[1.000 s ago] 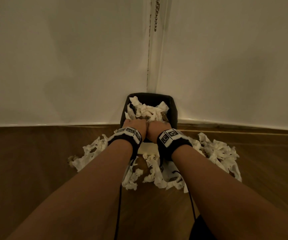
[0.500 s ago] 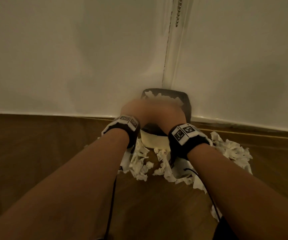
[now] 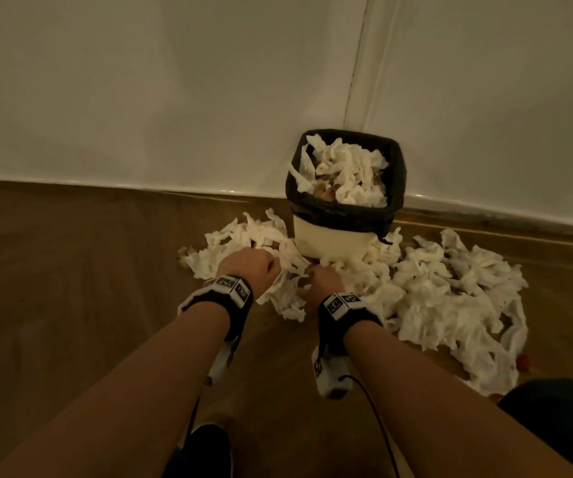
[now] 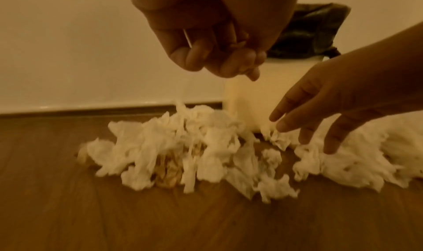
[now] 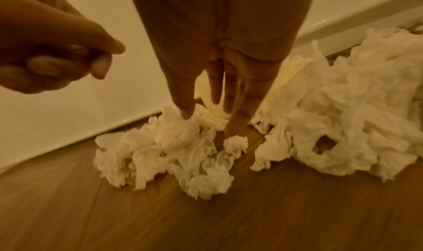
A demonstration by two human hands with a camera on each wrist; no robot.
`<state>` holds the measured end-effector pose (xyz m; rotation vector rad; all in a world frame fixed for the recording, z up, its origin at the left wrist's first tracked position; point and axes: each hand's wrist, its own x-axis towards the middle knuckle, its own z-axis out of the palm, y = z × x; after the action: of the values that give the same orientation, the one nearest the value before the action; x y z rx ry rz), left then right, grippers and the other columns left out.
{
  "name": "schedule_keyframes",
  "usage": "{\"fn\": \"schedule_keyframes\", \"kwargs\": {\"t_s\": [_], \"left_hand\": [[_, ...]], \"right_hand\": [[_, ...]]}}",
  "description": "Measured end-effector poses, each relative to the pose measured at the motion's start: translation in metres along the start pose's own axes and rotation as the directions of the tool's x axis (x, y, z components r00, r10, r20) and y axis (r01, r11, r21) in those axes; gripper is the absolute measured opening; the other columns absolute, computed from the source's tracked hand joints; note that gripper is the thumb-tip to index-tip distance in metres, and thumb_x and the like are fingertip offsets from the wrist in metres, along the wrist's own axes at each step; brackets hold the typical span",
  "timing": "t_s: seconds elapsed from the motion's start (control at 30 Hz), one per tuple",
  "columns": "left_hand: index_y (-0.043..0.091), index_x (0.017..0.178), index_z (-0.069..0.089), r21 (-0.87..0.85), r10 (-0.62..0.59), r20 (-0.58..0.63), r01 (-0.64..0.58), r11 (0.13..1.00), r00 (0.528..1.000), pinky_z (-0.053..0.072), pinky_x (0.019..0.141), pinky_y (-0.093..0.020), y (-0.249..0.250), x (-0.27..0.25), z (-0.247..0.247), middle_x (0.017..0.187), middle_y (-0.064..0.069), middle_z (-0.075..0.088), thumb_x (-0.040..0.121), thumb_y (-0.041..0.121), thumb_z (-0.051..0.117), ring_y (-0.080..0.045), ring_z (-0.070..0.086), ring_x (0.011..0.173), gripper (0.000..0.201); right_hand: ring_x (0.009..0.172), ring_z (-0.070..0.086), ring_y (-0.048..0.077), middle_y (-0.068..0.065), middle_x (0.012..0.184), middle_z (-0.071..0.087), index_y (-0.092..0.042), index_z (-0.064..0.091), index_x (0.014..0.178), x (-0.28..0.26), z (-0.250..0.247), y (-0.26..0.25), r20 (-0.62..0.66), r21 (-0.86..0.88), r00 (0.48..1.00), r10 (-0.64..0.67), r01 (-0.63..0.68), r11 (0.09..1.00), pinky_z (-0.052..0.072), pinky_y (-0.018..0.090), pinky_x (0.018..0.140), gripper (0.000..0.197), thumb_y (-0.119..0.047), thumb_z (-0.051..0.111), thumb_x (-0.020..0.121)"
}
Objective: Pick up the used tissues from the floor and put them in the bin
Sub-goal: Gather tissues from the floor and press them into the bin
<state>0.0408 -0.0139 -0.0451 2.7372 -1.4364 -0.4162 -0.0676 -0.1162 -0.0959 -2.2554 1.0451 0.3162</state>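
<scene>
A cream bin [image 3: 329, 238] with a black liner [image 3: 343, 210] stands against the wall, with crumpled white tissues [image 3: 347, 167] heaped inside it. More used tissues lie on the wooden floor, a smaller pile [image 3: 240, 241] to the bin's left and front and a larger pile [image 3: 450, 294] to its right. My left hand [image 3: 250, 267] hovers just over the left pile [image 4: 174, 146], its fingers [image 4: 219, 63] curled and holding nothing. My right hand [image 3: 324, 279] reaches down with straight fingers [image 5: 240, 114], whose tips touch the tissues [image 5: 183, 146] in front of the bin [image 5: 206, 86].
White walls meet in a corner behind the bin, with a skirting edge [image 3: 105, 186] along the floor. A dark shoe [image 3: 205, 450] and a dark-clothed knee [image 3: 561, 419] sit at the bottom. A small red scrap [image 3: 523, 362] lies by the right pile.
Both hands were together over the bin's opening; they have since dropped to the floor tissues in front of it. The bin's contents are now uncovered.
</scene>
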Motion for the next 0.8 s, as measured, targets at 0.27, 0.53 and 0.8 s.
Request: {"fn": "schedule_keyframes", "kwargs": {"t_s": [0.27, 0.53, 0.8], "left_hand": [[0.017, 0.113, 0.054, -0.119, -0.082, 0.085, 0.092, 0.989, 0.993, 0.046, 0.07, -0.033, -0.012, -0.026, 0.056, 0.108, -0.009, 0.059, 0.097, 0.026, 0.035, -0.026, 0.059, 0.092, 0.026], [0.017, 0.114, 0.055, -0.263, -0.178, 0.06, 0.188, 0.946, 0.982, 0.046, 0.082, -0.035, -0.033, -0.038, 0.079, 0.13, -0.008, 0.047, 0.096, 0.019, 0.038, -0.027, 0.054, 0.107, 0.025], [0.017, 0.115, 0.053, -0.338, -0.251, -0.002, 0.236, 0.911, 0.968, 0.048, 0.074, -0.035, -0.03, -0.037, 0.09, 0.129, -0.007, 0.04, 0.093, 0.015, 0.042, -0.028, 0.056, 0.097, 0.024]], "right_hand": [[0.14, 0.011, 0.042, 0.018, 0.152, 0.008, -0.006, 0.016, 0.147, 0.011, 0.044, 0.004, 0.076, -0.126, 0.972, 0.221, -0.211, 0.969, 0.022, 0.05, 0.113, 0.105, -0.065, 0.062, 0.073], [0.134, 0.024, 0.043, 0.014, 0.15, 0.016, -0.014, 0.028, 0.143, 0.013, 0.07, 0.008, -0.043, -0.09, 0.979, 0.199, -0.202, 0.975, 0.023, 0.049, 0.111, 0.076, -0.051, 0.059, 0.085], [0.126, 0.042, 0.033, 0.012, 0.133, 0.049, -0.011, 0.057, 0.119, 0.013, 0.077, 0.013, -0.039, -0.015, 0.988, 0.146, -0.147, 0.989, 0.017, 0.046, 0.115, 0.026, -0.015, 0.046, 0.096]]}}
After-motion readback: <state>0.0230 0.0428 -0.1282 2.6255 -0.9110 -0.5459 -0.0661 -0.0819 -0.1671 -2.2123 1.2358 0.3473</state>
